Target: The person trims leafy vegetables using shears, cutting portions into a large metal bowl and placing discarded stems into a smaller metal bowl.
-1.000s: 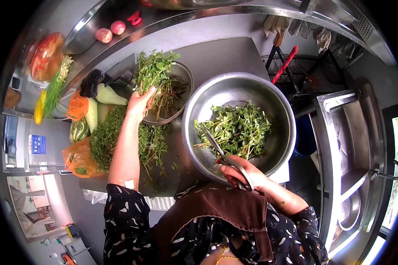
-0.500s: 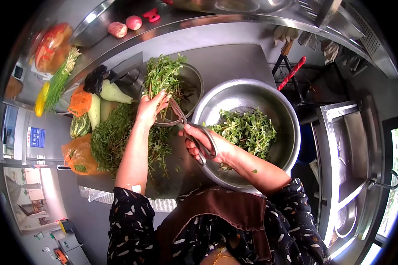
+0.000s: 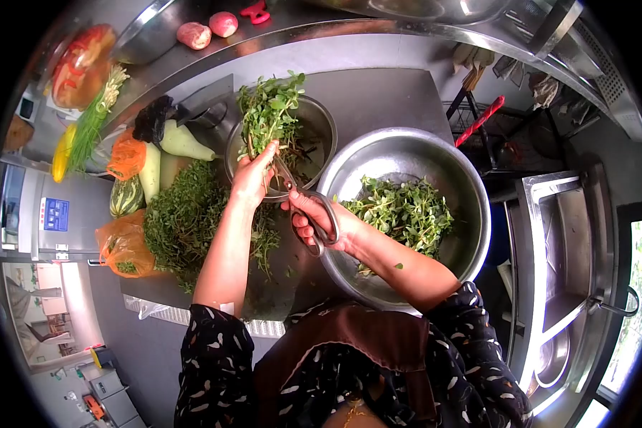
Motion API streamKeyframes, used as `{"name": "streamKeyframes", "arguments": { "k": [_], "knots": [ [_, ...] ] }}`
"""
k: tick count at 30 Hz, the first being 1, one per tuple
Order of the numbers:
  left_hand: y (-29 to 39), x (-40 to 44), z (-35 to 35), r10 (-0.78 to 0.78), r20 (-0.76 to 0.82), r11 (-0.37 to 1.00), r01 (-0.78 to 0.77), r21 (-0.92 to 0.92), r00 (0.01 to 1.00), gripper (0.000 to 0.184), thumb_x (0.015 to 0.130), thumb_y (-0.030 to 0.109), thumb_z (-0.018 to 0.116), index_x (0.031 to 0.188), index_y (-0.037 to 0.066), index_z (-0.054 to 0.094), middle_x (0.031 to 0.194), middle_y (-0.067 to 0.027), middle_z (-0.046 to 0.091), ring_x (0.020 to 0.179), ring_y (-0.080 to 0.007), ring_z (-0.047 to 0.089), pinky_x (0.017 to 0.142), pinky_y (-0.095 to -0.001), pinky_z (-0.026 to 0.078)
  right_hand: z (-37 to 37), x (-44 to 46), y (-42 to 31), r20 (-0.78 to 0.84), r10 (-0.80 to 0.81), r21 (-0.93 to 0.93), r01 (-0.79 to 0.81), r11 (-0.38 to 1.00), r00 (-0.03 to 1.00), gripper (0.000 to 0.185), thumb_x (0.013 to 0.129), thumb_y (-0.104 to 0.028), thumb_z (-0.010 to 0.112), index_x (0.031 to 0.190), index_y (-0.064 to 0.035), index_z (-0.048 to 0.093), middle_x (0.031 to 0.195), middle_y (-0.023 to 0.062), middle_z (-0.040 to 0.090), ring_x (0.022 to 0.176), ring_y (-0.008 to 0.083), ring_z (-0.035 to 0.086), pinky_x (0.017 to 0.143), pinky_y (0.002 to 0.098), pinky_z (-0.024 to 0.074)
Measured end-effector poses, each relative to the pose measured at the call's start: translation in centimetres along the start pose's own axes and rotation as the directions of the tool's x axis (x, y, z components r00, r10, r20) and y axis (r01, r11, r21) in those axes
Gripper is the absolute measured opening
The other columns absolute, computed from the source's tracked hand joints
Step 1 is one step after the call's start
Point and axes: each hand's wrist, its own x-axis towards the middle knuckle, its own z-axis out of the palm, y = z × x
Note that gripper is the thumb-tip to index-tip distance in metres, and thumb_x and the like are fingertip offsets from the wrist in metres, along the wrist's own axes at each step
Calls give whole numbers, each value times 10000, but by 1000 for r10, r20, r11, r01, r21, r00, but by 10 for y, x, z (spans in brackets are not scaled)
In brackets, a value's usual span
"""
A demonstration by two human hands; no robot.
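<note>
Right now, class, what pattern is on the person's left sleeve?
The left sleeve is black with scattered pale marks, seen best in the head view.

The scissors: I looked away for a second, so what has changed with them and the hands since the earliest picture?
The right hand has carried the scissors left and forward from over the large bowl to the stems beside the left hand. Nothing was newly gripped or released. The left hand still holds the bunch over the small bowl.

Steel sink [image 3: 573,250], striped squash [image 3: 126,197], scallions [image 3: 93,134]
</note>
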Motion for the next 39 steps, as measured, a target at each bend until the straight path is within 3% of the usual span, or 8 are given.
{"name": "streamKeyframes", "arguments": {
  "k": [9, 15, 23, 24, 27, 32, 35, 39],
  "knots": [
    [19, -5, -4, 177, -40, 970, -168, 175, 983, 267, 909, 248, 649, 1099, 61, 640, 962, -16, 680, 806, -95, 578, 760, -285, 446, -2, -36, -6, -90, 57, 68, -51, 996, 994, 453, 930, -528, 518, 1076, -99, 505, 636, -45, 423, 527, 88, 398, 478, 253, 334],
    [23, -65, 18, -54, 271, 998, 43, 46, 961, 154, 917, 184, 635, 980, 44, 621, 747, 19, 558, 549, -52, 448, 468, -218, 358, -32, -130, -8, -132, -192, -134, 174, 976, 972, 484, 969, -467, 468, 1230, -59, 454, 668, -11, 395, 546, 113, 390, 493, 261, 339],
    [-34, -104, 84, -88, 508, 960, -63, 273, 857, 344, 883, 85, 671, 1209, 43, 572, 1094, -8, 626, 955, -100, 573, 868, -261, 466, -47, -220, 22, -350, -283, -251, 202, 947, 893, 554, 967, -467, 477, 1236, 16, 452, 652, 25, 452, 528, 138, 479, 489, 267, 398],
    [-41, -103, 94, -28, 497, 955, -123, 269, 867, 300, 860, 53, 678, 1149, 41, 597, 1002, 13, 620, 857, -80, 571, 722, -259, 491, -50, -224, 29, -362, -224, -190, 164, 968, 905, 547, 970, -460, 473, 1233, 19, 445, 657, 26, 457, 525, 139, 483, 485, 268, 411],
    [-27, -99, 113, -440, 301, 261, -200, 944, 846, 401, 788, 200, 751, 1089, -9, 586, 986, -103, 647, 858, -188, 615, 765, -317, 505, -51, -230, 45, -366, -169, -128, 131, 983, 915, 523, 969, -453, 480, 1218, 6, 444, 666, 17, 450, 525, 131, 473, 485, 263, 410],
    [-79, -118, 91, -68, 696, -239, -689, 685, 715, 242, 786, 129, 679, 984, 2, 625, 949, -169, 633, 866, -257, 643, 843, -409, 471, -49, -236, 51, -338, -118, -76, 97, 992, 934, 505, 960, -496, 466, 1213, -59, 455, 679, 7, 426, 572, 122, 434, 535, 254, 373],
    [-80, -113, 90, -168, 614, -206, -636, 743, 771, 201, 782, 68, 634, 979, 30, 616, 865, -135, 648, 768, -257, 653, 777, -396, 498, -48, -241, 53, -321, -109, -98, 81, 992, 941, 522, 957, -501, 473, 1230, -56, 473, 687, 1, 443, 585, 110, 432, 553, 245, 369],
    [-28, -108, 105, -231, 315, 323, -233, 917, 921, 241, 818, 84, 648, 1044, 44, 577, 804, -82, 648, 708, -179, 625, 652, -348, 500, -46, -250, 59, -284, -155, -346, 50, 937, 946, 539, 955, -500, 484, 1252, -50, 493, 704, -7, 469, 617, 95, 447, 584, 229, 368]
  ]
}}
